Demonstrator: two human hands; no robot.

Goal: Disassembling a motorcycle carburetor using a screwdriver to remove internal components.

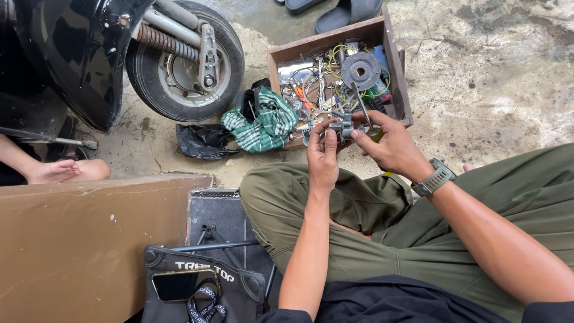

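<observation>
Both of my hands meet over my knees around a small grey metal part. My left hand pinches it from the left with thumb and fingers. My right hand, with a grey watch on its wrist, grips it from the right, together with a thin metal tool that sticks up from the part. Just beyond the hands lies a wooden box full of wires, tools and a round metal disc.
A scooter wheel and black bodywork stand at the upper left. A green checked cloth and a black bag lie on the concrete. Another person's bare foot rests at the left. A brown board and a phone on a black bag are near.
</observation>
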